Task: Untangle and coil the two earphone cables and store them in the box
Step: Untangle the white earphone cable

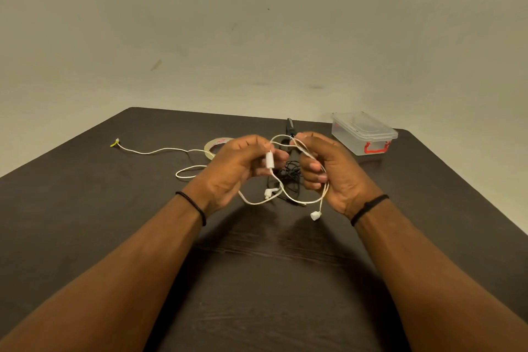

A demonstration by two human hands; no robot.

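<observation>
Both hands above bench (114,208): left hand (228,171) fingers pinch white earphone cable (297,197) at its inline remote, right hand (328,174) fingers curl round its loops, black cable (291,177) heaped beneath.

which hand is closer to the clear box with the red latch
Right. The right hand, gripping the white earphone cable, sits just left of and nearer the camera than the clear box. The left hand, pinching the cable's inline remote, is farther left.

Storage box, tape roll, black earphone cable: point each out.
storage box (360,134): head view, on its clear lid.
tape roll (210,146): head view, on its visible left rim.
black earphone cable (289,173): head view, on the bundle between the hands.
</observation>
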